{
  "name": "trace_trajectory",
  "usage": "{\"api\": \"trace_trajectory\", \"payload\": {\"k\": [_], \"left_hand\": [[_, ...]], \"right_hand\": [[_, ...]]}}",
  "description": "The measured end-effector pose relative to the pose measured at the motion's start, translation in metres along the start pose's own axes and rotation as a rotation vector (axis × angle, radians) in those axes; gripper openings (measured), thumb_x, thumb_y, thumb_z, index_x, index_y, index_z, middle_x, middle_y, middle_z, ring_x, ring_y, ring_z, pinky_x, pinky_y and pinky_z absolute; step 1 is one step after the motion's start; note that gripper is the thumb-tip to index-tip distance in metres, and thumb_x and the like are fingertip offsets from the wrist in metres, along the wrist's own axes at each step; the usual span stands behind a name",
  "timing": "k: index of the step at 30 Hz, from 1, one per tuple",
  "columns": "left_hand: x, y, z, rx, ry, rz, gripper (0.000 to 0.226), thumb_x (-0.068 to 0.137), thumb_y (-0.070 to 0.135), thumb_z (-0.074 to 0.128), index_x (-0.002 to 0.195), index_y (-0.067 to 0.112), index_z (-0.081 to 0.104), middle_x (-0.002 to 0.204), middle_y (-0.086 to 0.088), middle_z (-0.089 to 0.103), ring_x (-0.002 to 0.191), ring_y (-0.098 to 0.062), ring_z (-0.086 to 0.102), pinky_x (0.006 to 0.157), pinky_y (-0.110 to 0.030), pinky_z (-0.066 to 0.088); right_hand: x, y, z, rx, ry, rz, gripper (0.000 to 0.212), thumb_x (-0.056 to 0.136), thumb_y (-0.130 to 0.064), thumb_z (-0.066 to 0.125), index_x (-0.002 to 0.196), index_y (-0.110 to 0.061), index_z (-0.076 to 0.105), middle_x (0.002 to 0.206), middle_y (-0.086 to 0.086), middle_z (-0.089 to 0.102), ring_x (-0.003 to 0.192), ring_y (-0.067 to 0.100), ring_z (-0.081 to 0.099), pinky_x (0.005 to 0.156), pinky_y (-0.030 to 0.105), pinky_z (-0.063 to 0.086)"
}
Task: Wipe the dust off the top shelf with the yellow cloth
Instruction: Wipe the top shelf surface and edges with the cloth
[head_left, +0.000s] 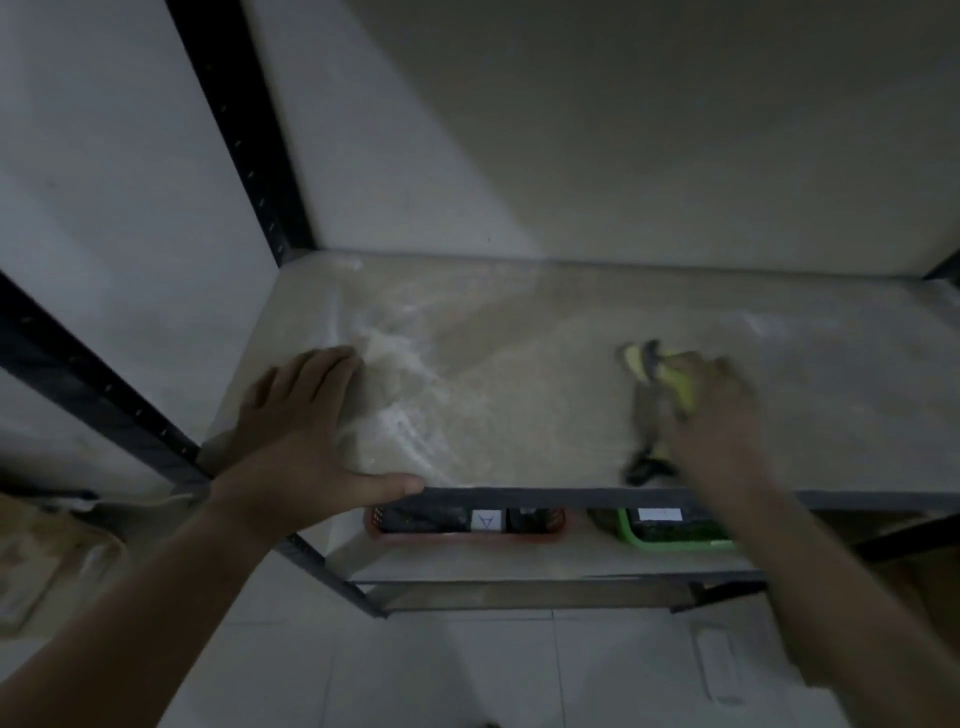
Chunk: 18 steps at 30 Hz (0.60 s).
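Note:
The top shelf (545, 364) is a pale board in a dark metal frame, streaked with white dust on its left half. My right hand (711, 410) presses the yellow cloth (654, 374) flat on the shelf's right-middle part; the hand is blurred, and the cloth's yellow and dark folds stick out to its left. My left hand (306, 431) lies flat on the shelf's front left corner, fingers spread, thumb along the front rail, holding nothing.
Dark uprights (244, 135) rise at the back left and front left corners. A lower shelf holds a red basket (467, 525) and a green basket (670, 532), both labelled. White walls close in behind and to the left. A tiled floor lies below.

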<state>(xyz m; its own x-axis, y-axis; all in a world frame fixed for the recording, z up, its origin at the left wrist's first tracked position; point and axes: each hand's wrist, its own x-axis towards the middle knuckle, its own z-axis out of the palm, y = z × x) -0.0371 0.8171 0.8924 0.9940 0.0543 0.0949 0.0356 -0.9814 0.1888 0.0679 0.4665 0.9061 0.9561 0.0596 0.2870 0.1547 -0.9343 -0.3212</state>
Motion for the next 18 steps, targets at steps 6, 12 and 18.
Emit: {"api": "trace_trajectory", "payload": {"k": [6, 12, 18], "left_hand": [[-0.001, -0.003, 0.001, -0.079, 0.029, 0.042, 0.141, 0.054, 0.108, 0.035, 0.157, 0.01, 0.033, 0.164, -0.003, 0.031, 0.153, -0.026, 0.028, 0.125, -0.048, 0.021], [-0.048, 0.002, -0.007, -0.435, 0.204, 0.138, 0.068, 0.078, 0.066, 0.068, 0.137, 0.035, 0.054, 0.142, 0.024, 0.053, 0.133, 0.004, 0.045, 0.109, -0.008, 0.032], [-0.094, -0.065, -0.033, -0.673, 0.164, -0.284, 0.047, 0.073, 0.057, 0.081, 0.082, 0.017, 0.057, 0.06, -0.007, 0.058, 0.057, -0.021, 0.057, 0.053, -0.028, 0.041]], "right_hand": [[-0.029, -0.16, 0.04, 0.065, -0.162, -0.182, 0.029, 0.093, -0.033, 0.048, 0.12, -0.028, 0.052, 0.119, 0.005, 0.047, 0.09, 0.026, 0.058, 0.073, 0.034, 0.046], [-0.003, -0.121, 0.013, 0.286, -0.211, -0.134, 0.038, 0.096, -0.023, 0.051, 0.134, -0.027, 0.051, 0.135, 0.002, 0.052, 0.116, 0.022, 0.053, 0.089, 0.024, 0.034], [0.05, 0.022, -0.02, 0.058, -0.014, 0.137, 0.041, 0.09, -0.025, 0.056, 0.13, -0.016, 0.053, 0.126, 0.018, 0.058, 0.109, 0.037, 0.056, 0.092, 0.043, 0.045]]}}
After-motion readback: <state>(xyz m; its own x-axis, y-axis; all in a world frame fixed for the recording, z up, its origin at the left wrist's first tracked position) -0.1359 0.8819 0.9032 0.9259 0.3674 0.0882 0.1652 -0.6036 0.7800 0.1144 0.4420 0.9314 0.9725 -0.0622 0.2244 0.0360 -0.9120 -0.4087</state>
